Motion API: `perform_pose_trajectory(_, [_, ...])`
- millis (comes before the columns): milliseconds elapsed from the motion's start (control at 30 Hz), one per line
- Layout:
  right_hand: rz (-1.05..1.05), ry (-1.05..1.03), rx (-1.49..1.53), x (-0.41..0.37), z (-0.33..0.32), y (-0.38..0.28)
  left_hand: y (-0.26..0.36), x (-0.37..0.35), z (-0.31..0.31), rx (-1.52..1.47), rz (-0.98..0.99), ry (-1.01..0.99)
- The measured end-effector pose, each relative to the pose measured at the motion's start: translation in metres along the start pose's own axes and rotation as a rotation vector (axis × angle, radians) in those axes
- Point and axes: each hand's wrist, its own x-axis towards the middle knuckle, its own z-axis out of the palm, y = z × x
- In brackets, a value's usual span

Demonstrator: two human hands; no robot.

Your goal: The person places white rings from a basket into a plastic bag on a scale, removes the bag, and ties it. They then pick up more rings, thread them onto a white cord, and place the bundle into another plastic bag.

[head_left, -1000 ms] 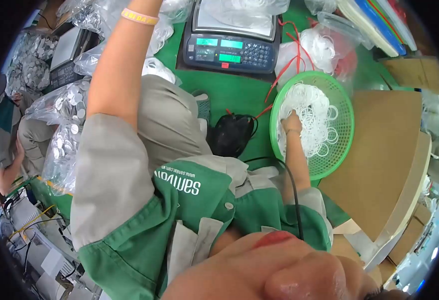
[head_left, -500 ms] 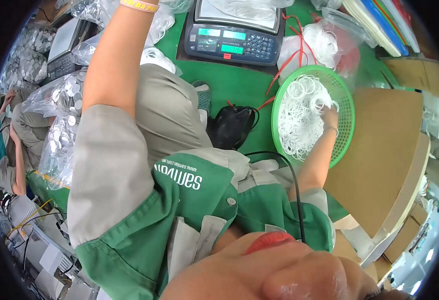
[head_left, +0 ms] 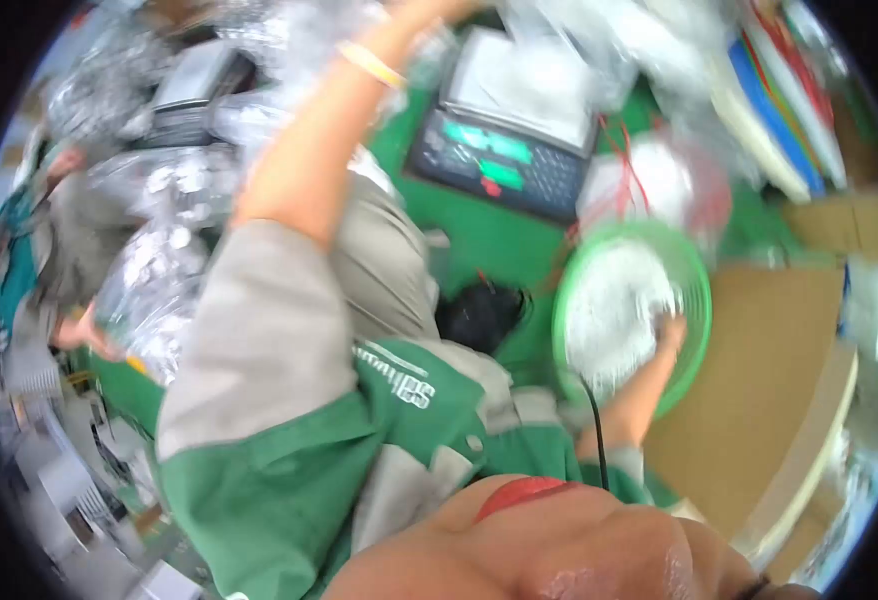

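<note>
My left hand [head_left: 444, 10] is at the top edge, partly cut off and blurred, so its fingers cannot be read. It is near the scale [head_left: 504, 130], whose pan carries clear plastic bags. A pale band [head_left: 371, 63] circles that wrist. On the right, my right hand [head_left: 671, 330] reaches into a round green basket [head_left: 699, 370]. White plastic rings [head_left: 609, 310] fill much of it. My right fingers look closed on some rings at the pile's right side, though motion smears them.
Bags of silvery discs [head_left: 154, 290] lie at the left, by a second scale [head_left: 194, 95]. A co-worker's hand [head_left: 89, 332] is beside them. Right of the basket is a brown cardboard panel [head_left: 749, 360]; a black bag [head_left: 481, 315] lies on the green surface [head_left: 469, 240].
The view has shifted and blurred. My left arm has swung to the right at the top, toward the scale. My right hand stays in the basket. The co-worker's hand has come to the disc bags.
</note>
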Motion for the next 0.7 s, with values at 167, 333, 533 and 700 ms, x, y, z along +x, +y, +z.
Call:
perform_pose_trajectory(167, [0.294,-0.118,0.47,-0.041,-0.05,-0.101,-0.011,0.004,0.001,-0.281,0.212,0.055])
perform_pose_trajectory(333, [0.055,-0.05,0.199,-0.011,-0.026,-0.089,0.015,-0.019,-0.007,-0.377,0.209,-0.034])
perform_pose_trajectory(533, [-0.147,0.292,0.169,-0.056,-0.041,-0.17,0.039,-0.054,0.026,-0.285,0.253,-0.576])
perform_pose_trajectory(700, [-0.592,-0.328,0.899,-0.136,-0.147,-0.315,0.07,-0.121,0.06,-0.081,0.377,-0.936])
